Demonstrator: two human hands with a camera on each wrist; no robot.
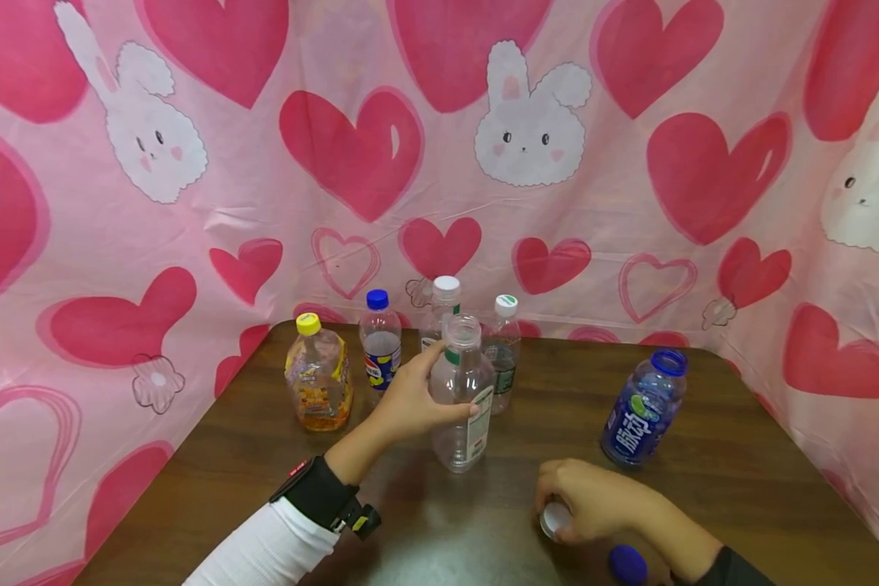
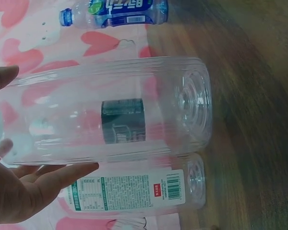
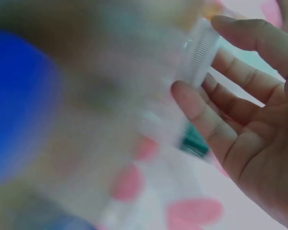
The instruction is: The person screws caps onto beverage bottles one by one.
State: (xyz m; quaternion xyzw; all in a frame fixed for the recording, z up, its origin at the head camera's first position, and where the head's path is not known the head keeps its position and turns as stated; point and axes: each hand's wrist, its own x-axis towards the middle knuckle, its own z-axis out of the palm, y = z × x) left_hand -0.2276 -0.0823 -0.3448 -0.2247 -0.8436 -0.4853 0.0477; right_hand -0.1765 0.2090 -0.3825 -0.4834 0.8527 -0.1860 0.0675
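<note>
My left hand [image 1: 421,399] grips a clear plastic bottle [image 1: 450,443] around its upper body. This bottle stands upright with its mouth uncapped. In the left wrist view the thumb and fingers lie on either side of the clear bottle [image 2: 62,115]. To the right and nearer the table's front, my right hand [image 1: 593,498] pinches a white bottle cap [image 1: 556,519], its hollow side partly showing. The ridged edge of the white cap [image 3: 201,52] shows between thumb and fingers in the right wrist view. A blue cap [image 1: 627,564] lies on the table below the right wrist.
Capped bottles stand behind and left of the held one: yellow-capped [image 1: 318,382], blue-capped [image 1: 381,342], and two white-capped, one partly hidden [image 1: 445,297] and one at its right [image 1: 505,350]. An uncapped blue-labelled bottle [image 1: 640,415] stands on the brown table [image 1: 557,391] at right. A heart-patterned cloth [image 1: 439,187] hangs behind.
</note>
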